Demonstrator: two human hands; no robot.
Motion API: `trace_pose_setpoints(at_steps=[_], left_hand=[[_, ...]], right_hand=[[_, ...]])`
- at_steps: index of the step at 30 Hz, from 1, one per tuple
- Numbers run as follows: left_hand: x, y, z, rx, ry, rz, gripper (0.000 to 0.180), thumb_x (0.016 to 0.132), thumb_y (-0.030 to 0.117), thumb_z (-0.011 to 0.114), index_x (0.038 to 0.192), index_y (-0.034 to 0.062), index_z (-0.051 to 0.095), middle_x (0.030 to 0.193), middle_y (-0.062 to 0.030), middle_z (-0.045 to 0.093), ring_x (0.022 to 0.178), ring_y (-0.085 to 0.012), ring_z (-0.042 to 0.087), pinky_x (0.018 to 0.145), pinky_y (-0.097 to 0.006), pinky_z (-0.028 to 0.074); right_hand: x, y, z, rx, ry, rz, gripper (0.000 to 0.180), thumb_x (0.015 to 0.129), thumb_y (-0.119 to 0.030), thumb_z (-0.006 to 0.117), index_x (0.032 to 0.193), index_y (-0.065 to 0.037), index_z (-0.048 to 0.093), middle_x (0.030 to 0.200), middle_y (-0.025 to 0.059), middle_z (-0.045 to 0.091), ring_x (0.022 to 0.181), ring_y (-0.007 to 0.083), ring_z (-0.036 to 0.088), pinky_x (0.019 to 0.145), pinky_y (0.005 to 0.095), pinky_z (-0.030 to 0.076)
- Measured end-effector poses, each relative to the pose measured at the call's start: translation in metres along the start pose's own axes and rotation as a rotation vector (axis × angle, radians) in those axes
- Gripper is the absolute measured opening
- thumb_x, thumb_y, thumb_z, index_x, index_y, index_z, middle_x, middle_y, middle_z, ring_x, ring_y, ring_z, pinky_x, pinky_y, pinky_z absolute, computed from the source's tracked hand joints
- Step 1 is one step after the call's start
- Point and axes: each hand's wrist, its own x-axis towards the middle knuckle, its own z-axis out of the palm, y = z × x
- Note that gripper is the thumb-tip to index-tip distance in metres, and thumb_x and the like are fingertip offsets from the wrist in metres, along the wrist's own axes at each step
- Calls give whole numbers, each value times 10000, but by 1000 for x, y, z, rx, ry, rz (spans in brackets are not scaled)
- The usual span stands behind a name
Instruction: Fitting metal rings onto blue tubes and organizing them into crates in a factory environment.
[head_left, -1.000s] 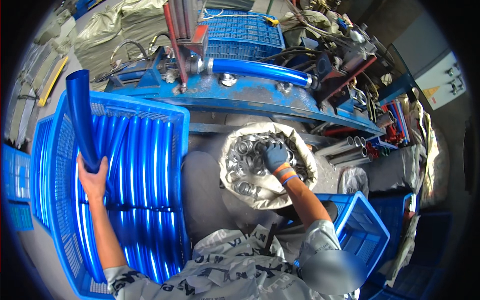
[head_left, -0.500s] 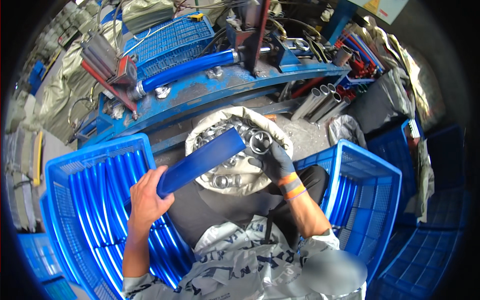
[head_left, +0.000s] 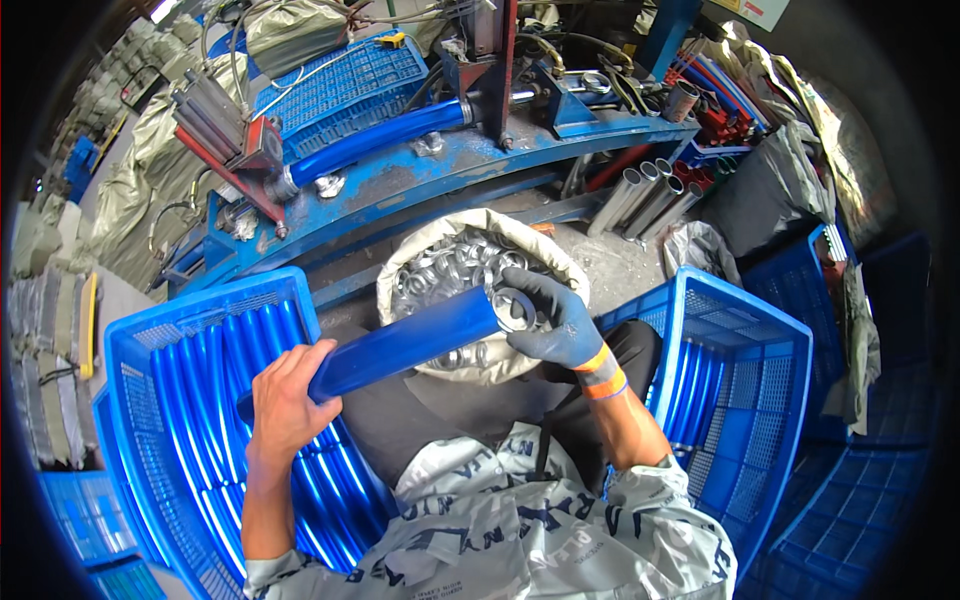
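Left hand [head_left: 285, 400] is gripping the stiff, light-looking blue tube [head_left: 405, 340] mid-length over the sack [head_left: 400, 285], gloved right hand [head_left: 555, 320] pinching a ring [head_left: 515, 308] at its end.

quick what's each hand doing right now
left hand: bare, closed around the blue tube.
right hand: gloved, holding a metal ring at the tube's end.

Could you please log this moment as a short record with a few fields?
Left hand: bare left hand grips the lower end of a blue tube.
Right hand: gloved right hand presses a metal ring against the tube's upper end.
Ring supply: white sack of metal rings, just beyond the tube.
Left side: blue crate holding more blue tubes.
Right side: second blue crate.
Behind: blue machine frame.
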Motion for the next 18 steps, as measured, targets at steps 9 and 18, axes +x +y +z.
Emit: trace_pose_setpoints(at_steps=[9, 18], left_hand=[[-8, 1, -8, 34, -35, 12, 635, 679, 38, 829, 1311, 45, 765, 1088, -141, 785, 982, -370, 775, 892, -465, 621], [-17, -1, -5, 3, -36, -4, 660, 655, 42, 833, 1312, 33, 769, 1076, -147, 786, 991, -372, 775, 898, -467, 620]], right_hand=[[-1, -20, 6, -87, -29, -40, 1019, 858, -11, 947, 1739, 39, 437, 1359, 91, 753, 1261, 146, 697, 1127, 333, 557], [-10, -29, 7, -54, -104, 141, 1043, 849, -3, 957, 1748, 18, 428, 1293, 78, 769, 1180, 132, 707, 1048, 310, 588]])
